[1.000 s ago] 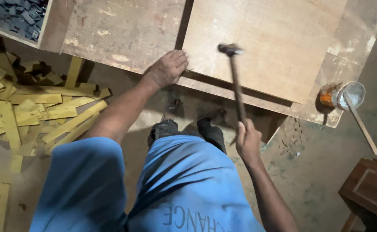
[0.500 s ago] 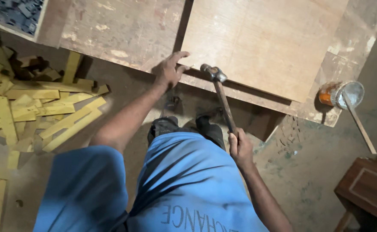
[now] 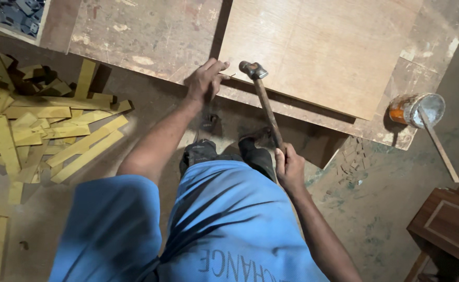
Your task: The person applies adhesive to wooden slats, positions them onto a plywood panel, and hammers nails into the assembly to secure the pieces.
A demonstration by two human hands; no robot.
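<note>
My right hand (image 3: 289,168) grips the lower end of a wooden-handled hammer (image 3: 263,103). Its metal head is just over the near corner of a pale plywood sheet (image 3: 318,47). That sheet lies on a larger worn board (image 3: 135,36) on the floor. My left hand (image 3: 204,80) rests at the sheet's near corner, fingers pinched around a small nail I can barely make out, a few centimetres left of the hammer head.
A heap of yellow wood offcuts (image 3: 36,125) lies on the floor to the left. An orange-and-white tin (image 3: 415,108) with a stick in it stands at the right. A dark wooden piece of furniture (image 3: 449,224) is at the lower right. My feet are under the board's edge.
The hammer head has come down and moved left, from over the middle of the sheet to beside my left hand. My left hand stays at the corner.
</note>
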